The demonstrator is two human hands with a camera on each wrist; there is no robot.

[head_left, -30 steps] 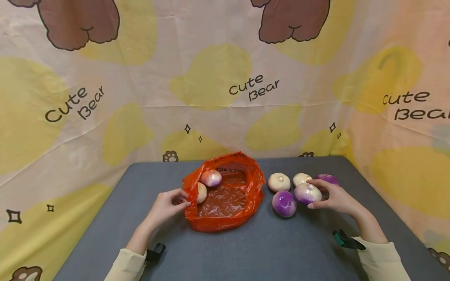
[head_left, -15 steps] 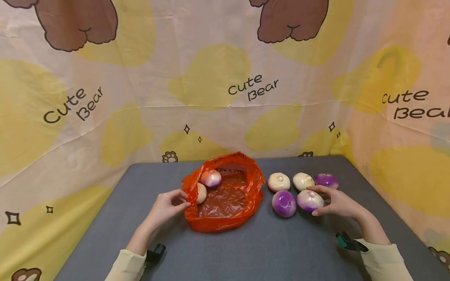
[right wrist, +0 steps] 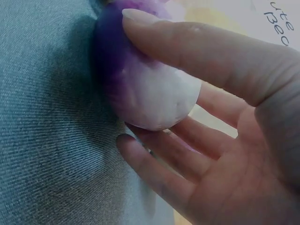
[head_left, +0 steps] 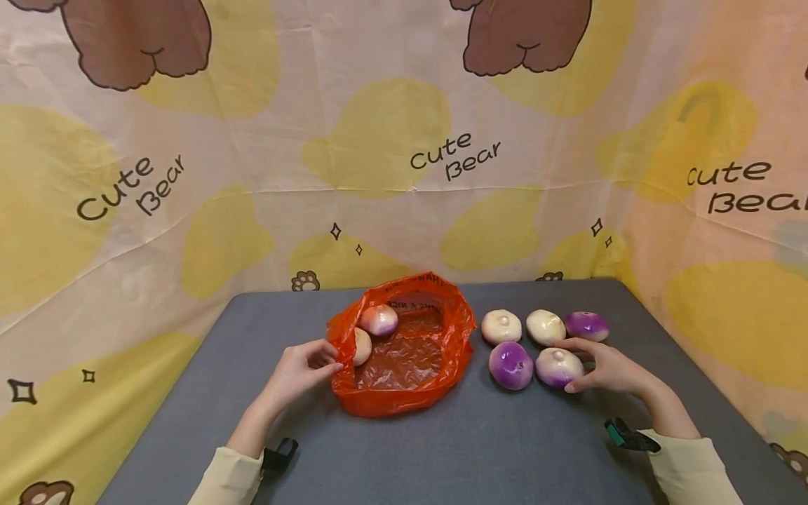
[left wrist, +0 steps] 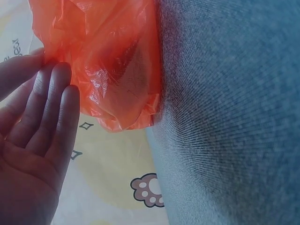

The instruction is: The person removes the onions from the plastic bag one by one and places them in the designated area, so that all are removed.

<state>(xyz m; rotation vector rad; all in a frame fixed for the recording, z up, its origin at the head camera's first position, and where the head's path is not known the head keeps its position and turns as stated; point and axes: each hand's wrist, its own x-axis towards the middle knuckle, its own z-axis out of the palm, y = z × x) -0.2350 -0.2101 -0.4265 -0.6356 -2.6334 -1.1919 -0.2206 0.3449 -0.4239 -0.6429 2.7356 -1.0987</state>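
My left hand [head_left: 306,368] pinches the left rim of a red plastic bag [head_left: 394,403], thumb and fingertips at its edge. The bag stands with its mouth spread wide, and two turnips [head_left: 380,320] show inside on the left. In the left wrist view the fingers [left wrist: 65,112] meet the thin plastic. On the right, my right hand [head_left: 609,368] holds a white-and-purple turnip [head_left: 557,369] low at the table, thumb on the near side and fingers on the far side. The right wrist view shows that turnip [right wrist: 150,89] between thumb and fingers, close against the cloth.
Beside the held one lies a purple turnip [head_left: 510,366]. Behind are a white turnip [head_left: 501,327], another white turnip [head_left: 546,327] and a purple turnip [head_left: 587,325]. The grey table [head_left: 429,456] is backed by a printed curtain [head_left: 379,154].
My right hand has lowered the white-and-purple turnip nearer and slightly right, uncovering more of the white and purple ones behind. My left hand and the bag have stayed put.
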